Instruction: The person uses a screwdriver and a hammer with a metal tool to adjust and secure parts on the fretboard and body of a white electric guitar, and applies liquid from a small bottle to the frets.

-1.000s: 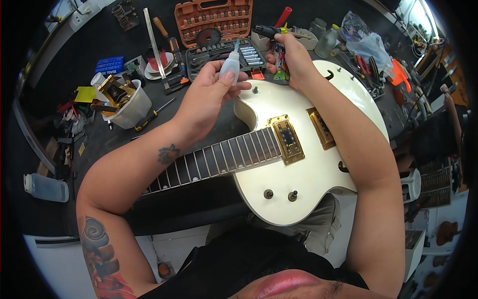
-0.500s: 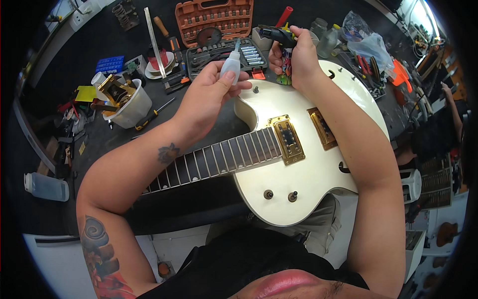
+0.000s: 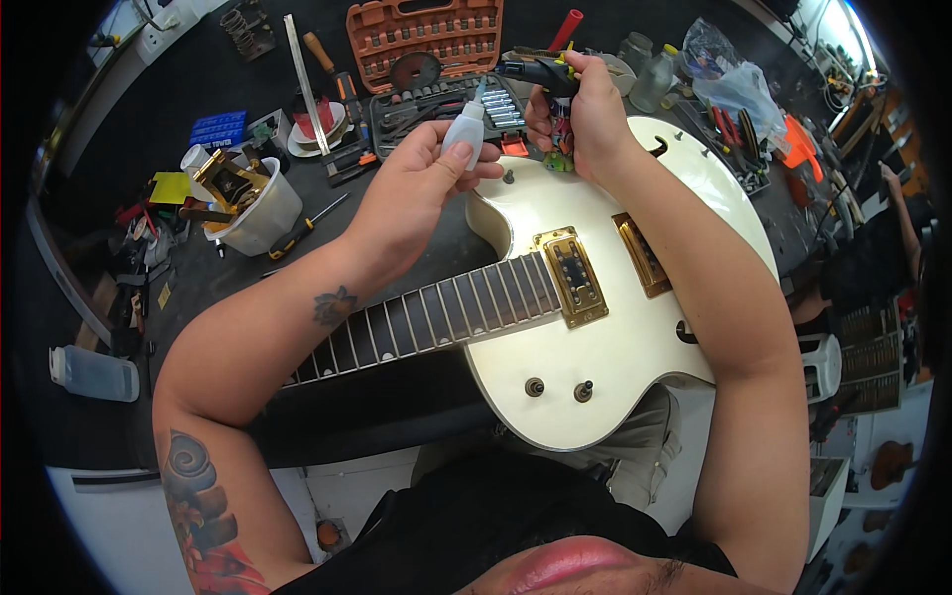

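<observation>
Bottle point(image 3: 467, 129) points up, axis prob. R-tilted.

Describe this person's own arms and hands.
The left hand and right hand are ungloved, the arms bare. A dark flower tattoo marks the left forearm; a larger grey and red tattoo, including a spiral, covers part of the upper arm.

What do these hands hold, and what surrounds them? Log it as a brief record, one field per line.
Left hand: holds a small whitish squeeze bottle, thin tip upward
Right hand: holds a torch lighter, black head pointing left
Below hands: cream guitar, neck running left
Behind hands: open orange tool case
Bench left: white tub holding gold-coloured parts; screwdriver beside it
Contact of tip and lighter: cannot tell
</observation>
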Available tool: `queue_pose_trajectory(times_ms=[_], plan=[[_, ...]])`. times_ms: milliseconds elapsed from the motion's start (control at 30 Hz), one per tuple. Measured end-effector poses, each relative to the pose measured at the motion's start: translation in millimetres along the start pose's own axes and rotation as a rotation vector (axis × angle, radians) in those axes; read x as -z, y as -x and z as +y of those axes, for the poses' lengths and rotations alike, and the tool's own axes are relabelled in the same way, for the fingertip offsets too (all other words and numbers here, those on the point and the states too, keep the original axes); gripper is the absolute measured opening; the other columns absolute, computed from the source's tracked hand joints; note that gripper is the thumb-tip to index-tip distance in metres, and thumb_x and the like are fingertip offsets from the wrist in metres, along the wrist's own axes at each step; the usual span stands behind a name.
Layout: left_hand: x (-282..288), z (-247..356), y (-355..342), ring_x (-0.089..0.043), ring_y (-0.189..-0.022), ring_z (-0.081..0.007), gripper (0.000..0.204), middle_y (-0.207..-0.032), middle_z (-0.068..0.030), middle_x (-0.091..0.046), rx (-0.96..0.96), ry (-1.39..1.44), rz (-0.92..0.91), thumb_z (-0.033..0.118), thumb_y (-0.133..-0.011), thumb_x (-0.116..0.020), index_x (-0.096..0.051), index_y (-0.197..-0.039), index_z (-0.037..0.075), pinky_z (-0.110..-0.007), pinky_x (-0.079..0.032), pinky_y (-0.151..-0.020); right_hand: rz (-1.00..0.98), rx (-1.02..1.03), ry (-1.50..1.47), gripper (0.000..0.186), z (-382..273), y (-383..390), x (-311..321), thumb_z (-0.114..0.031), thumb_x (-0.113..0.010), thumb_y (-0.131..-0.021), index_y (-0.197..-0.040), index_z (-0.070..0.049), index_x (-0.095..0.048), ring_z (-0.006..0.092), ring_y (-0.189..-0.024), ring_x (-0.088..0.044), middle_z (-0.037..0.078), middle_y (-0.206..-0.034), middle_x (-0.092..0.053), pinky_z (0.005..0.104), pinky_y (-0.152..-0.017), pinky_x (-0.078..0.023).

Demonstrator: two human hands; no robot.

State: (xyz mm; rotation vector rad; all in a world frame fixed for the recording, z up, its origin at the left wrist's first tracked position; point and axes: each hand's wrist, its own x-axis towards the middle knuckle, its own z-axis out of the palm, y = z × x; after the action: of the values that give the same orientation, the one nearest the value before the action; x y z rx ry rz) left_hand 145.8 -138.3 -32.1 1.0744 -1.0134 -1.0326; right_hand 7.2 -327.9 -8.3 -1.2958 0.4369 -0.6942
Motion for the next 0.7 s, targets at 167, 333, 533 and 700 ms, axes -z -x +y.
queue_pose_trajectory(times_ms=[167,333,533,700], plan=[[0.8,0.4,0.6,-0.062,-0.120,-0.0211,0.040,-0.128,-0.0133,-0.064,0.010,-0.010,0.007,0.031,-0.112,-0.050,-0.051,-0.136,-0.001,-0.038,-0.043,-0.109,-0.012,-0.009,0.044,0.062,-0.3,-1.1,1.7,-0.047,-0.025,-0.104,-0.070,-0.003,-0.053,0.0210,-0.053,-0.047,0.011,-0.059,-0.051,0.0338,-0.051,-0.042],[0.4,0.8,-0.1,-0.062,-0.120,-0.0211,0.040,-0.128,-0.0136,-0.063,0.015,-0.012,0.009,0.031,-0.112,-0.050,-0.051,-0.135,-0.001,-0.038,-0.043,-0.109,-0.027,0.001,0.002,0.056,3.9,-4.1,5.3,-0.048,-0.031,-0.103,-0.082,-0.006,-0.061,0.0199,-0.049,-0.053,0.008,-0.059,-0.057,0.0319,-0.047,-0.040],[1.2,0.9,0.5,-0.062,-0.120,-0.0211,0.040,-0.128,-0.0137,-0.064,0.019,-0.020,0.011,0.031,-0.112,-0.050,-0.051,-0.135,-0.001,-0.037,-0.043,-0.109,-0.033,-0.012,-0.075,0.052,1.8,-1.8,2.7,-0.046,-0.034,-0.103,-0.084,-0.005,-0.059,0.0202,-0.053,-0.053,0.009,-0.062,-0.057,0.0357,-0.050,-0.045],[1.7,-1.0,-0.7,-0.063,-0.119,-0.0213,0.039,-0.128,-0.0137,-0.064,0.010,-0.008,0.011,0.030,-0.112,-0.049,-0.051,-0.135,-0.001,-0.038,-0.044,-0.109,-0.040,-0.001,-0.064,0.051,3.9,-3.7,5.1,-0.046,-0.035,-0.104,-0.085,-0.005,-0.059,0.0202,-0.053,-0.053,0.009,-0.062,-0.057,0.0352,-0.050,-0.045]])
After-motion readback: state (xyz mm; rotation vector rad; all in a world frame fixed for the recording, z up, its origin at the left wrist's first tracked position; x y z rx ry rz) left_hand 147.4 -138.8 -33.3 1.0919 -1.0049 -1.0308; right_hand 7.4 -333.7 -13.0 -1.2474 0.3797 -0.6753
